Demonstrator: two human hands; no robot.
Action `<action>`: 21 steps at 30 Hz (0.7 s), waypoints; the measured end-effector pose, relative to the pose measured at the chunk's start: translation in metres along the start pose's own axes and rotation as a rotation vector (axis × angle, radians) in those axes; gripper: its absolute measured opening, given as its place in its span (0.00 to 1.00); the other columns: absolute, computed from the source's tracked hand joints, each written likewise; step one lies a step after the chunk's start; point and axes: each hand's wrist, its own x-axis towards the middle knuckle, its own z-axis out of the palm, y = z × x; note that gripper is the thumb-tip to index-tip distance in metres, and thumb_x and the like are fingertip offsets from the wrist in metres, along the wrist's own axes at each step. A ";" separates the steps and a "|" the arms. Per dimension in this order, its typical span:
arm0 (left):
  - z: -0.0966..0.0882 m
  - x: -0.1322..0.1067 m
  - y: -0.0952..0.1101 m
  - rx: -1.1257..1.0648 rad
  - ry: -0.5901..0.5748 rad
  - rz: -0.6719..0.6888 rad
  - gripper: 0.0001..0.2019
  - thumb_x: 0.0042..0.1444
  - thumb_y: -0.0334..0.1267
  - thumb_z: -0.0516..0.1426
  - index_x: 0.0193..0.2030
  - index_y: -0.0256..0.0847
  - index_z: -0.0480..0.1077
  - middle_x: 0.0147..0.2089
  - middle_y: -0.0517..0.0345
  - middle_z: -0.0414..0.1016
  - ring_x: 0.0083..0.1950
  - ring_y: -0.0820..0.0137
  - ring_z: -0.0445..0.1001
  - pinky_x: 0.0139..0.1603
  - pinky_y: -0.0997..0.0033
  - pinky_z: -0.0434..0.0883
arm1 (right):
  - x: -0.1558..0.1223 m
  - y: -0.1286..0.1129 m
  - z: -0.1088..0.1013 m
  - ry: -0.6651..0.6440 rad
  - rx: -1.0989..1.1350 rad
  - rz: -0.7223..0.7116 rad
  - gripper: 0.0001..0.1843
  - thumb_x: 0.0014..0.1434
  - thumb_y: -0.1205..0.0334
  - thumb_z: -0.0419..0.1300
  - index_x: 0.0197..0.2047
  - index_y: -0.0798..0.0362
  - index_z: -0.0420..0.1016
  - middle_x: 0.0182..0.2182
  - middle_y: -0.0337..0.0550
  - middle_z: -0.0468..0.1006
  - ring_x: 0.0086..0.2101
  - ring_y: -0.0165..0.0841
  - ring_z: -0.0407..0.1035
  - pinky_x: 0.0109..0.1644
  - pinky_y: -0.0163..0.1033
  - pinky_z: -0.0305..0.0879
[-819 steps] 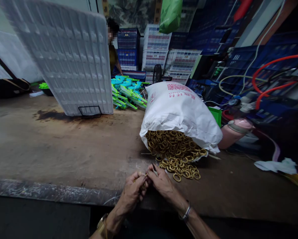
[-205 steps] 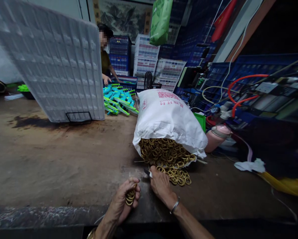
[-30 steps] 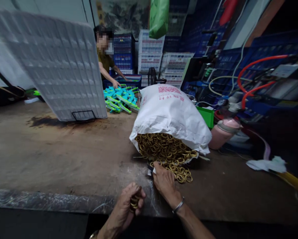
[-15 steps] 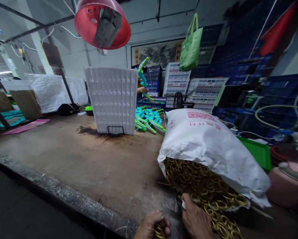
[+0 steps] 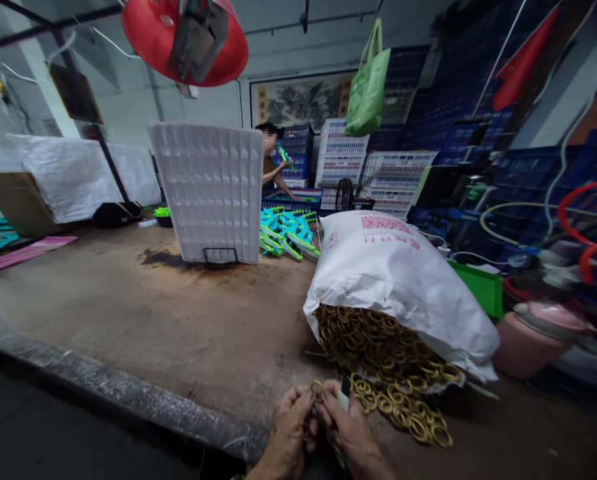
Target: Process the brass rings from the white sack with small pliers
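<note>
Near the table's front edge, my left hand (image 5: 289, 427) and my right hand (image 5: 351, 423) are close together, fingers closed. A gold-coloured ring (image 5: 317, 385) stands up between their fingertips. The left fingers are curled, and what lies inside the palm is mostly hidden. At my right hand's index finger shows a thin pale-and-black piece (image 5: 344, 392); its kind I cannot make out. Just to the right, loose gold-coloured rings (image 5: 403, 410) lie spread on the table. They trail from the mouth of a full white woven sack (image 5: 388, 267) lying on its side.
A white compartmented plastic panel (image 5: 211, 193) stands upright on the brown table (image 5: 128, 333). Behind it are turquoise-and-green plastic parts (image 5: 288, 230), and a person (image 5: 271, 163) holding a similar part. A red lamp shade (image 5: 188, 40) hangs overhead. A pink bucket (image 5: 533, 340) stands right.
My right hand has drawn back from the sack's mouth to meet my left hand, and a ring now shows between their fingertips. The view has swung slightly right.
</note>
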 end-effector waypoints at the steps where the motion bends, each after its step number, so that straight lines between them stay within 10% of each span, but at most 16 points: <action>1: -0.001 -0.001 0.002 0.030 0.002 0.018 0.18 0.45 0.54 0.56 0.25 0.40 0.59 0.14 0.69 0.58 0.13 0.81 0.51 0.13 0.80 0.47 | 0.000 0.000 -0.002 0.004 -0.034 -0.002 0.22 0.48 0.39 0.53 0.23 0.50 0.57 0.13 0.29 0.55 0.15 0.24 0.51 0.19 0.30 0.51; 7: -0.008 -0.006 0.010 0.456 0.062 0.283 0.14 0.47 0.46 0.57 0.20 0.39 0.63 0.18 0.67 0.58 0.20 0.77 0.56 0.23 0.78 0.56 | -0.005 -0.008 -0.021 0.073 -0.402 -0.110 0.16 0.53 0.49 0.51 0.36 0.52 0.65 0.19 0.33 0.64 0.22 0.29 0.60 0.27 0.32 0.57; 13: -0.007 -0.011 0.008 0.626 0.021 0.408 0.07 0.47 0.40 0.57 0.23 0.40 0.70 0.24 0.60 0.68 0.28 0.71 0.63 0.33 0.75 0.61 | -0.009 -0.012 -0.018 0.044 -0.607 -0.186 0.14 0.55 0.53 0.49 0.25 0.53 0.64 0.20 0.33 0.62 0.23 0.27 0.57 0.28 0.31 0.53; 21: 0.003 -0.015 0.014 0.416 -0.098 0.016 0.13 0.50 0.47 0.54 0.26 0.38 0.65 0.15 0.70 0.55 0.15 0.81 0.50 0.17 0.80 0.50 | -0.009 -0.004 -0.019 0.005 -0.294 0.031 0.13 0.54 0.53 0.49 0.25 0.53 0.61 0.16 0.30 0.60 0.19 0.24 0.54 0.23 0.30 0.51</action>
